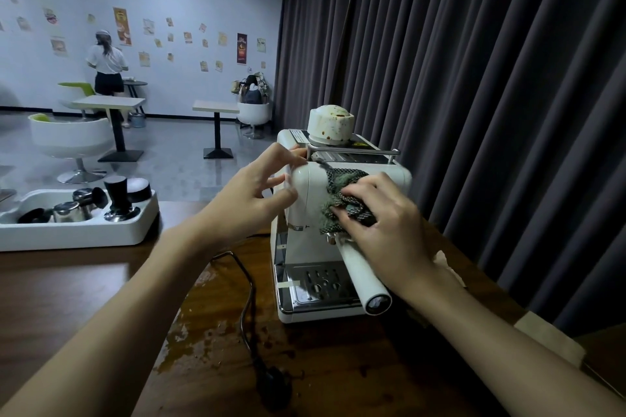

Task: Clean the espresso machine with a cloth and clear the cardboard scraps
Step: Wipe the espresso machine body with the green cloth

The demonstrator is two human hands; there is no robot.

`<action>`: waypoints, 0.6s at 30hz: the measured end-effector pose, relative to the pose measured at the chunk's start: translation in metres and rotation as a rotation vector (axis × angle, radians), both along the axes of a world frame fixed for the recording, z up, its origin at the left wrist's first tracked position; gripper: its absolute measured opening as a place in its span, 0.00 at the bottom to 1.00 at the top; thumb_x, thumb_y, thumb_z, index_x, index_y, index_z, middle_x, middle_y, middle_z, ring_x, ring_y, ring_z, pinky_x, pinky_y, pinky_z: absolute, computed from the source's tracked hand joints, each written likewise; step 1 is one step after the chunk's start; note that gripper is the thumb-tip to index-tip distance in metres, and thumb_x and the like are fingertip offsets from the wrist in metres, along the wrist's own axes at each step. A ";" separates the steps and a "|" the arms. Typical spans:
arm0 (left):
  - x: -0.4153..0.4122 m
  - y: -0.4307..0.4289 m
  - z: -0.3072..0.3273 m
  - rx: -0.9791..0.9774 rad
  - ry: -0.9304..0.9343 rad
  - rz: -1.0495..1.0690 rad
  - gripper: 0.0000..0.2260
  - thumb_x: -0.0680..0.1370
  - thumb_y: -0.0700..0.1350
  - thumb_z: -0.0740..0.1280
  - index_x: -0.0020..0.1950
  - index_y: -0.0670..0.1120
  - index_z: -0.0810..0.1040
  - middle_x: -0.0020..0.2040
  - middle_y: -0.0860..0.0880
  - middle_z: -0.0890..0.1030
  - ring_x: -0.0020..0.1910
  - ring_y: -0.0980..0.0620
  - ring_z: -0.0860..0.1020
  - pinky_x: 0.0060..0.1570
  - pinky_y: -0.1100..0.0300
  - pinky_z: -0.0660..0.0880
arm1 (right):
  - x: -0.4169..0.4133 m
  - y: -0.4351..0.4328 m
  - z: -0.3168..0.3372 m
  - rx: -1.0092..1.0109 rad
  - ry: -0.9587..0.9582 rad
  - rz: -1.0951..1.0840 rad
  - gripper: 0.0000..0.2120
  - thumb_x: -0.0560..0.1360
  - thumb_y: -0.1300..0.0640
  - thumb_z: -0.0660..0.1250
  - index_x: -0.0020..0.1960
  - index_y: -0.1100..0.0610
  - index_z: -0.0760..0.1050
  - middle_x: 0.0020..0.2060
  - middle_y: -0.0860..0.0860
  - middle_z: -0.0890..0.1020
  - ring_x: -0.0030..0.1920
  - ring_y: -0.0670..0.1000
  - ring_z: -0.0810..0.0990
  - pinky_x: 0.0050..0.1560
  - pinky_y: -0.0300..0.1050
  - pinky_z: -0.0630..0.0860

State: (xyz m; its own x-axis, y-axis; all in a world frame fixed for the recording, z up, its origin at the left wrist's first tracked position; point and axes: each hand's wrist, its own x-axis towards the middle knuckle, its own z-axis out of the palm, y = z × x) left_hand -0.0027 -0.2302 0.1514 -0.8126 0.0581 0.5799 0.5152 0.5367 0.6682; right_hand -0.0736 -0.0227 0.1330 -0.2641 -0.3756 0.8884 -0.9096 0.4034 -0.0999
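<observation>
Bracing the espresso machine (335, 213) at its upper left edge, the left hand (257, 193) spreads its fingers loosely and holds nothing, likely so the machine stays put on the counter (84, 298) while the right hand (382, 223) presses the cloth (338, 189) against its front. Right fingers clamp the bunched cloth. Pale scraps (447, 264) beside the machine sit half hidden behind the right wrist, so whether they are cardboard is unclear.

A cream espresso machine (342, 240) stands upright on a wooden table. A crumpled grey-green cloth (342, 200) lies against its front.

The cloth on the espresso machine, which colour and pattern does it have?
Greyish green cloth with a dark woven zigzag pattern; head view.
</observation>
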 end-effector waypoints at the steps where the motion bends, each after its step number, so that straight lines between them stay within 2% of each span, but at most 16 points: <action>1: 0.000 0.000 0.000 -0.004 0.005 -0.001 0.10 0.77 0.46 0.65 0.56 0.58 0.71 0.67 0.66 0.72 0.70 0.67 0.70 0.69 0.60 0.69 | -0.002 0.005 -0.001 -0.015 0.000 -0.019 0.09 0.69 0.63 0.76 0.48 0.62 0.80 0.44 0.54 0.79 0.43 0.50 0.78 0.47 0.35 0.73; 4: -0.001 -0.001 -0.002 -0.027 0.005 0.013 0.13 0.76 0.46 0.66 0.56 0.61 0.70 0.68 0.63 0.73 0.70 0.68 0.69 0.71 0.59 0.68 | -0.010 0.025 -0.006 -0.072 -0.027 -0.091 0.10 0.69 0.64 0.76 0.48 0.63 0.80 0.43 0.54 0.78 0.44 0.47 0.75 0.49 0.27 0.68; 6: 0.000 -0.002 -0.001 -0.034 -0.007 0.008 0.14 0.76 0.46 0.67 0.55 0.65 0.70 0.68 0.63 0.73 0.70 0.67 0.69 0.70 0.60 0.68 | -0.017 0.040 -0.010 -0.089 -0.056 -0.126 0.09 0.70 0.63 0.76 0.48 0.63 0.79 0.43 0.54 0.78 0.44 0.46 0.74 0.49 0.28 0.69; 10: 0.001 0.000 0.000 -0.031 -0.021 0.011 0.17 0.76 0.46 0.67 0.53 0.69 0.70 0.66 0.69 0.71 0.68 0.70 0.69 0.65 0.71 0.68 | -0.025 0.054 -0.010 -0.028 -0.081 -0.128 0.10 0.70 0.61 0.76 0.48 0.63 0.79 0.44 0.53 0.78 0.45 0.47 0.76 0.49 0.32 0.71; 15: -0.001 -0.004 -0.003 -0.032 -0.010 -0.011 0.18 0.79 0.38 0.69 0.57 0.60 0.70 0.69 0.64 0.71 0.72 0.68 0.67 0.70 0.65 0.66 | -0.016 0.036 0.001 0.035 -0.024 -0.091 0.10 0.69 0.61 0.77 0.47 0.63 0.80 0.43 0.54 0.79 0.44 0.51 0.78 0.48 0.39 0.74; 18: -0.002 -0.005 -0.005 -0.035 0.008 -0.030 0.15 0.79 0.37 0.69 0.59 0.54 0.70 0.71 0.61 0.70 0.75 0.66 0.64 0.73 0.61 0.65 | -0.008 0.017 0.005 0.065 -0.001 -0.033 0.11 0.68 0.62 0.78 0.47 0.64 0.79 0.42 0.55 0.79 0.43 0.52 0.78 0.48 0.35 0.71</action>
